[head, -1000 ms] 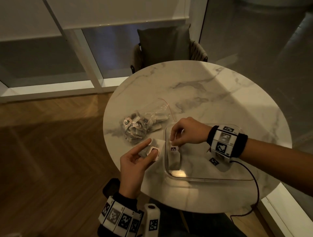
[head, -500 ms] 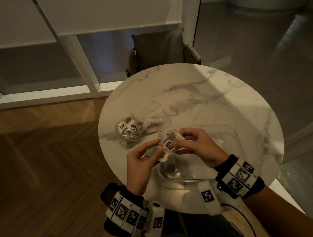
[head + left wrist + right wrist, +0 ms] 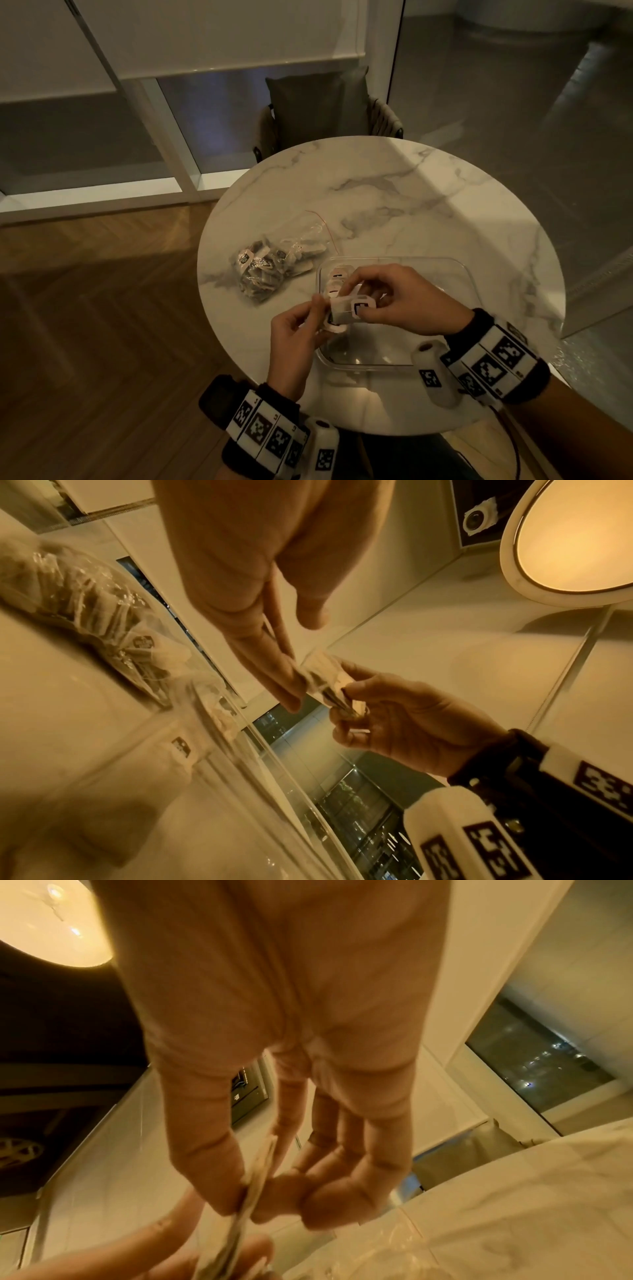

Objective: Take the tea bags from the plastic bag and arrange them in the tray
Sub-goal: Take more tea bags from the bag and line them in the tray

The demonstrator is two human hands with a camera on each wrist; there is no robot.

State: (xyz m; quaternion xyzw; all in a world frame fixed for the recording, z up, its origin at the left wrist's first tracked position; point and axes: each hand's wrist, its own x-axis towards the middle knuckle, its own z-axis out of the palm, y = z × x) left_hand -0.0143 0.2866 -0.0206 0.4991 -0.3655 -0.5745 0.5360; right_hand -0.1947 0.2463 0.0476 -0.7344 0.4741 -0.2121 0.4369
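A clear plastic bag [image 3: 265,267] of tea bags lies on the round marble table [image 3: 394,212], left of a clear plastic tray [image 3: 466,274]. Both hands meet over the tray's near left corner. My left hand [image 3: 317,310] pinches a small stack of white tea bags [image 3: 337,313] at its left end. My right hand [image 3: 361,296] pinches the top tea bag with its dark label [image 3: 362,306]. The left wrist view shows the stack [image 3: 325,674] held between both hands, and the right wrist view shows it edge-on [image 3: 257,1177] between thumb and fingers. Other tea bags [image 3: 337,275] lie in the tray's far left corner.
A chair with a dark cushion [image 3: 315,106] stands behind the table. Wooden floor [image 3: 102,342] lies to the left and a window wall at the back. A red string [image 3: 323,226] trails from the plastic bag's mouth.
My right hand left the tray's edge and came to the left hand's tea bags. Both hands now hold the stack together above the tray's corner.
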